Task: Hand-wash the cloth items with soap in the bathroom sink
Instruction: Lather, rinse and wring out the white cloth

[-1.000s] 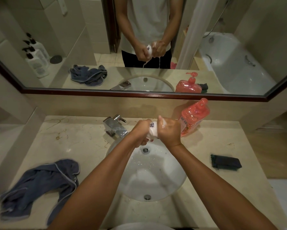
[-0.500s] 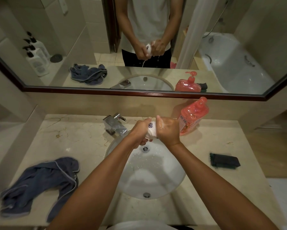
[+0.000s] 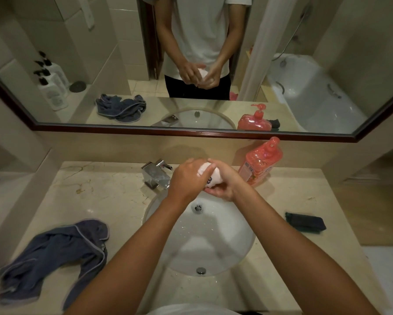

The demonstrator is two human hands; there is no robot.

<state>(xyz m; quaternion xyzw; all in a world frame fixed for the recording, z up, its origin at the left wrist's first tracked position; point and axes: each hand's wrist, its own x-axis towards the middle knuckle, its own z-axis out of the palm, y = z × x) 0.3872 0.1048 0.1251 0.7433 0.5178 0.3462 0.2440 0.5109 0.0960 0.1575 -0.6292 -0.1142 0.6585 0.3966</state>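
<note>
A small white cloth [image 3: 208, 174] with a dark print is balled up between my two hands, above the far rim of the white sink [image 3: 213, 242]. My left hand [image 3: 187, 178] lies over the cloth from the left, fingers curled on it. My right hand [image 3: 225, 180] cups it from below and the right, fingers wrapped round it. Most of the cloth is hidden by my hands. A pink soap pump bottle [image 3: 261, 162] stands just right of my hands, against the wall.
A chrome tap [image 3: 155, 173] stands left of my hands. A crumpled blue-grey towel [image 3: 54, 251] lies on the marble counter [image 3: 104, 194] at the left. A folded dark cloth [image 3: 305, 222] lies at the right. A framed mirror [image 3: 213, 64] covers the wall behind.
My hands held the cloth stretched and twisted between two fists; now they have closed together and the cloth sits bunched in a ball, left hand over it, right hand under.
</note>
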